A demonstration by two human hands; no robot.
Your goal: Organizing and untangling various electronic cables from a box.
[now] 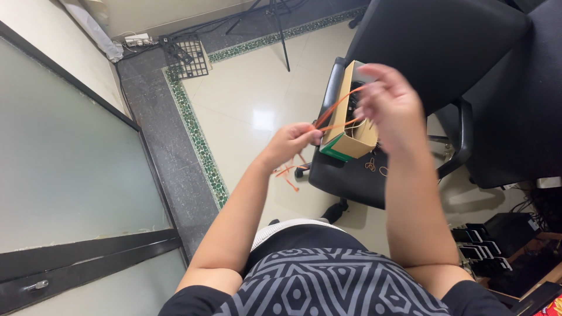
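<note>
My left hand [293,142] pinches one end of an orange cable [335,114], whose strands stretch up and right to my right hand [391,104]. My right hand is raised, fingers curled round the other part of the cable. Loose orange ends [287,174] dangle below my left hand. Just behind the hands an open cardboard box [350,138] with a green base stands on the seat of a black office chair [351,175]. Dark items lie inside the box; what they are I cannot tell.
Small orange loops [374,167] lie on the chair seat beside the box. A second black chair [515,105] stands at the right. A frosted glass door [64,152] is at the left, a wire grid [190,57] and tripod legs [280,29] on the tiled floor beyond.
</note>
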